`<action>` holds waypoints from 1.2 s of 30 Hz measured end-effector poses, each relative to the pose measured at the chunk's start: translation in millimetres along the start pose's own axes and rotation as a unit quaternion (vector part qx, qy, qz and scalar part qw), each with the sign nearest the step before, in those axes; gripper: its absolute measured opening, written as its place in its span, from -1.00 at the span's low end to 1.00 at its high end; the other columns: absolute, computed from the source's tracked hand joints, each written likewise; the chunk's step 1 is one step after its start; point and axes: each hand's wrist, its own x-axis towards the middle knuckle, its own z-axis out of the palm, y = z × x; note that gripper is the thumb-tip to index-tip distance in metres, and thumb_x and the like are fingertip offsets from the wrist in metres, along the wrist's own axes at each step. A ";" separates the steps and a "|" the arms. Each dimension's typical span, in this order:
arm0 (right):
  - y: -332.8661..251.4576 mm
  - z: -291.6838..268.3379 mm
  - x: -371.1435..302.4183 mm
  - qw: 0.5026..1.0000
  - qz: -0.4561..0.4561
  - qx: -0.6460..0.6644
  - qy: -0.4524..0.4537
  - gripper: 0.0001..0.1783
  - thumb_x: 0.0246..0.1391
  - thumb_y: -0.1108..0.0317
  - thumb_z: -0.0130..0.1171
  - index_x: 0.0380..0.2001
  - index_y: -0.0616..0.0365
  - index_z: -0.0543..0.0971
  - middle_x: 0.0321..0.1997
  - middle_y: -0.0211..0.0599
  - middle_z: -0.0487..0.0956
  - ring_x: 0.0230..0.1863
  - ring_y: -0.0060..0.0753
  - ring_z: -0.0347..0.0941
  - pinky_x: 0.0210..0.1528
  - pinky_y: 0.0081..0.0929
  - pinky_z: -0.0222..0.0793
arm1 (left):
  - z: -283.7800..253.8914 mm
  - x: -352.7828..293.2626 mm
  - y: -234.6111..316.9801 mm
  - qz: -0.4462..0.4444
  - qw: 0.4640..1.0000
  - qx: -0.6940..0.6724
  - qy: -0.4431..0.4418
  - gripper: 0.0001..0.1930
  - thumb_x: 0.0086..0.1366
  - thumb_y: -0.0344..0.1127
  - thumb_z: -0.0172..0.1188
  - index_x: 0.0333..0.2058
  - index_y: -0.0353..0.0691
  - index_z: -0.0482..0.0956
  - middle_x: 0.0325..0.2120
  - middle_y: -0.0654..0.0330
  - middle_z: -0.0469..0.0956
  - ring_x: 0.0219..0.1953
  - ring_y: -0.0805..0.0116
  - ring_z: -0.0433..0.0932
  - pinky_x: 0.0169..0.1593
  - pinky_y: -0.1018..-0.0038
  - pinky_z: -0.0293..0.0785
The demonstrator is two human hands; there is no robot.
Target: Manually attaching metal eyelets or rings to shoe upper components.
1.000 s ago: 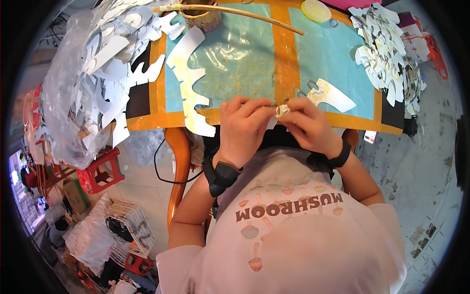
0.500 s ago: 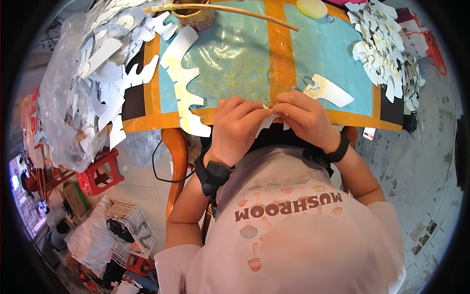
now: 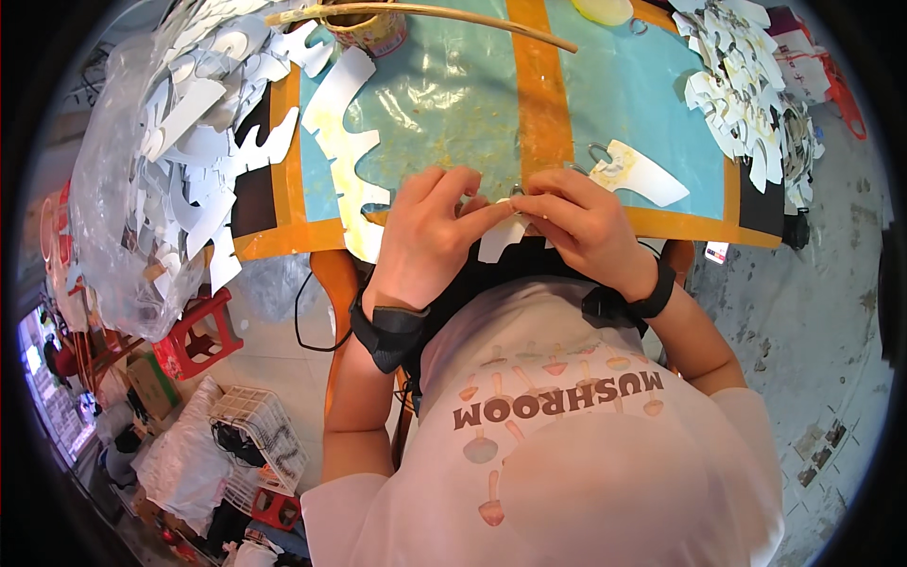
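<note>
Near the table's front edge, my right hand (image 3: 590, 227) pinches a small white cut-out piece (image 3: 501, 240) that hangs over the edge. A small metal ring (image 3: 516, 191) shows at the fingertips, partly hidden. My left hand (image 3: 430, 227) has its fingers loosely apart, with one fingertip touching the top of the same piece. To its left lies a long scalloped white strip (image 3: 342, 142) smeared with yellowish glue. Right of my right hand rests another white cut-out (image 3: 642, 175), glue-smeared at one end, with a metal ring (image 3: 599, 153) beside it.
Piles of white cut-outs fill the table's left (image 3: 203, 123) and right (image 3: 732, 80) sides. A glue-stained tin (image 3: 373, 36) stands at the back, a long stick (image 3: 453, 13) across it. A yellow lid (image 3: 603, 9) lies farther right. A red stool (image 3: 198, 335) stands at lower left.
My left hand has shifted a little left, and its fingers have loosened from their pinch. More of the white piece shows between the hands. My right hand keeps its pinch.
</note>
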 end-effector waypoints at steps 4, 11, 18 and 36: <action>2.3 2.2 -2.0 0.999 -0.024 -0.024 0.007 -0.67 -0.18 0.61 0.34 -0.24 0.19 0.60 -0.15 -0.25 0.58 -0.25 -0.13 0.51 -0.23 -0.32 0.46 | -1.8 -9.4 0.6 -0.079 0.992 -0.055 0.078 -0.62 -0.11 -0.62 0.22 -0.27 -0.11 0.72 -0.19 0.18 0.59 -0.22 0.13 0.51 -0.14 0.31 0.43; -1.2 2.6 -0.6 0.999 -0.017 -0.034 0.011 -0.68 -0.19 0.60 0.35 -0.28 0.18 0.58 -0.15 -0.28 0.59 -0.25 -0.15 0.50 -0.23 -0.33 0.46 | 13.4 -16.6 23.5 -0.027 0.991 -0.089 0.093 -0.59 -0.06 -0.65 0.17 -0.16 -0.21 0.63 -0.08 0.18 0.66 -0.12 0.09 0.52 -0.02 0.28 0.43; -0.9 2.3 -0.5 0.999 -0.009 -0.038 0.014 -0.67 -0.20 0.58 0.36 -0.26 0.18 0.59 -0.16 -0.28 0.60 -0.25 -0.14 0.51 -0.23 -0.33 0.46 | 27.0 -17.6 20.9 -0.035 0.988 -0.109 0.108 -0.54 -0.03 -0.69 0.15 -0.09 -0.24 0.60 -0.06 0.18 0.66 -0.14 0.09 0.53 -0.05 0.29 0.44; 4.4 5.9 -3.7 0.998 -0.036 -0.033 0.036 -0.60 -0.31 0.60 0.39 -0.26 0.19 0.63 -0.21 -0.27 0.59 -0.29 -0.17 0.51 -0.28 -0.34 0.46 | 29.0 -6.5 19.4 -0.053 0.989 -0.089 0.106 -0.69 0.10 -0.63 0.35 -0.16 -0.25 0.59 -0.32 0.16 0.62 -0.28 0.17 0.56 -0.19 0.35 0.48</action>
